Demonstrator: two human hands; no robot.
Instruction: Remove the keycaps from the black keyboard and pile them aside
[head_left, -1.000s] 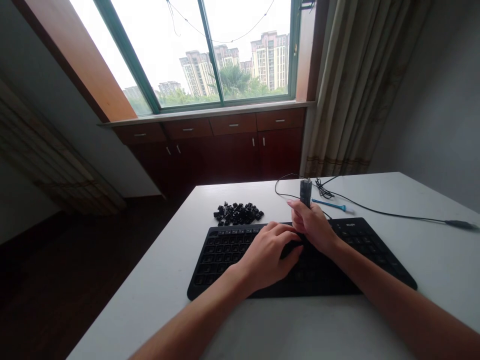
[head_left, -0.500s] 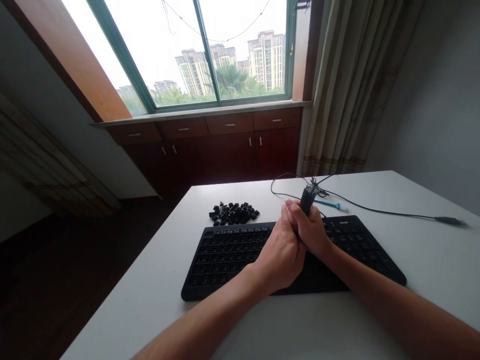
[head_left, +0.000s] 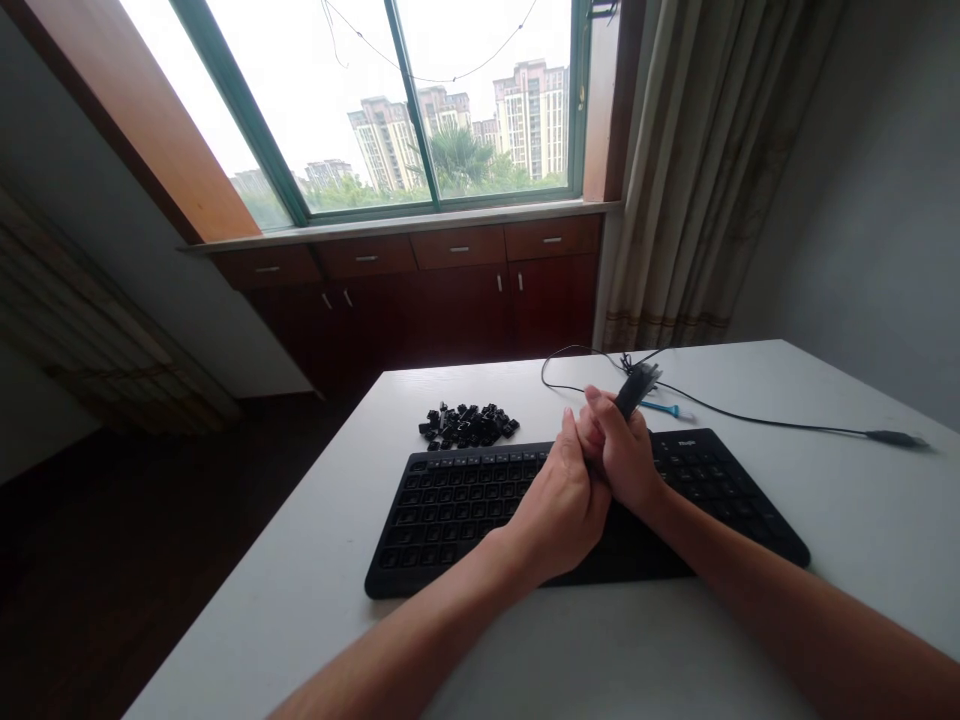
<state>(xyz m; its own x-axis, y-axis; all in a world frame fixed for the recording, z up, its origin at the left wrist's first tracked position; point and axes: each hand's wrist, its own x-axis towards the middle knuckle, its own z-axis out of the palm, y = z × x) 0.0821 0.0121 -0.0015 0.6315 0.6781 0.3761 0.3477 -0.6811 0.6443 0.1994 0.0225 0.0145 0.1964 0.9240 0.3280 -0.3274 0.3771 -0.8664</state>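
My right hand [head_left: 630,458] is closed around a black stick-like tool [head_left: 639,388]; its pale, pronged-looking tip points up and to the right. My left hand [head_left: 559,510] presses against the right one with its fingers curled, and what those fingers grip is hidden. Both hands are above the middle of a black keyboard [head_left: 450,510], covering part of it. Rows on its left side look like bare key sockets, while keys still sit on its right end. Behind the keyboard's left half lies a heap of loose black keycaps [head_left: 471,426].
A thin blue tool [head_left: 664,409] lies behind the hands. Black cable [head_left: 765,421] loops along the back of the white table [head_left: 300,560] and ends in a plug [head_left: 896,439] at the right. Beyond stand a dark red cabinet [head_left: 450,310] and a window.
The black tool has tilted from nearly upright over to the right, and my right hand has turned with it. My left hand stays almost where it was.
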